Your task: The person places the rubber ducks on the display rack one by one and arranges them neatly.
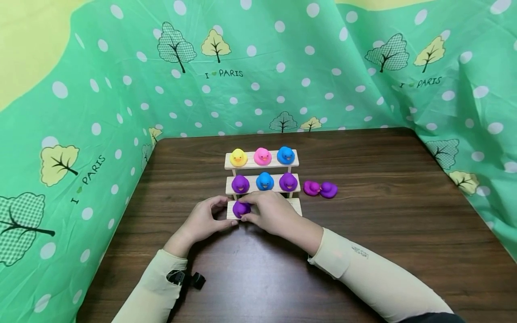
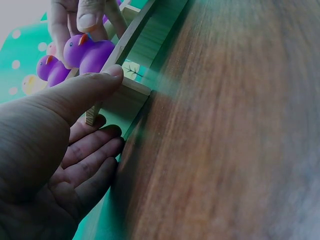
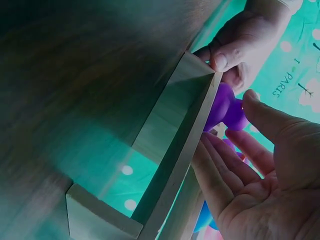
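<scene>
A three-tier wooden stand (image 1: 296, 207) is on the table. At the left end of its lowest tier sits a purple rubber duck (image 1: 240, 209). My right hand (image 1: 275, 213) pinches this duck between thumb and fingers; in the right wrist view, the thumb lies by its head. My left hand (image 1: 203, 221) holds the left end of the lowest tier, its thumb (image 2: 112, 75) on the front edge and its other fingers by the end. On the middle tier stand a purple duck (image 1: 240, 184), a blue duck (image 1: 265, 181) and another purple duck (image 1: 288, 182).
The top tier bears a yellow duck (image 1: 238, 158), a pink duck (image 1: 262, 156) and a blue duck (image 1: 286, 155). Right of the stand, a magenta duck (image 1: 311, 188) and a purple duck (image 1: 329, 190) lie on the dark wooden table (image 1: 379, 224). Green patterned cloth (image 1: 250, 89) hangs around it.
</scene>
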Action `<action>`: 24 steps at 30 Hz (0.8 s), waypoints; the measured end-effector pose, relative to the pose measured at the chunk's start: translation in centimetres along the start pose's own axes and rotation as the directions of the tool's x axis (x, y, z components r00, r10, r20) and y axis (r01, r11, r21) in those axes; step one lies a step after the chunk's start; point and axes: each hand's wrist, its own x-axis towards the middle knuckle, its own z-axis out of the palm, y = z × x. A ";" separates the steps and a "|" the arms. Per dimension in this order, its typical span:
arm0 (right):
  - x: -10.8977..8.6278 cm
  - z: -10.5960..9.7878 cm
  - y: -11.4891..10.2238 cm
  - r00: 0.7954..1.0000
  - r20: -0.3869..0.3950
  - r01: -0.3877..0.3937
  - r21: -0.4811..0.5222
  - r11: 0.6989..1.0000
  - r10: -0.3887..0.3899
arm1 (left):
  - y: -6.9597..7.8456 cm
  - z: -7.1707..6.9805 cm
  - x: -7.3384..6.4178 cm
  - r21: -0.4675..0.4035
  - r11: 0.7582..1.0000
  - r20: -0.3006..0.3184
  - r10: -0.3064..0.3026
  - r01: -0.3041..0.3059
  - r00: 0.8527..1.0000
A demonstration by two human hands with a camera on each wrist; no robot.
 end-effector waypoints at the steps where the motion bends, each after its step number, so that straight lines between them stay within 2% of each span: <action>1: -0.1 -0.1 0.0 1.000 0.002 0.003 0.008 1.000 -0.003 | 0.0 0.0 0.0 0.000 1.000 0.000 0.000 0.000 1.000; 11: -1.2 -1.1 0.4 1.000 0.020 0.023 -0.006 1.000 -0.023 | -0.1 0.0 0.1 -0.012 1.000 -0.003 0.008 -0.008 1.000; 18: -2.8 -2.1 0.7 0.999 0.024 0.049 -0.046 0.998 -0.048 | -0.1 0.0 0.0 -0.022 1.000 0.002 0.000 0.000 1.000; 24: -4.5 -3.5 1.2 0.999 0.008 0.040 -0.063 0.997 -0.040 | 0.0 0.1 0.0 -0.026 1.000 0.003 -0.011 0.011 1.000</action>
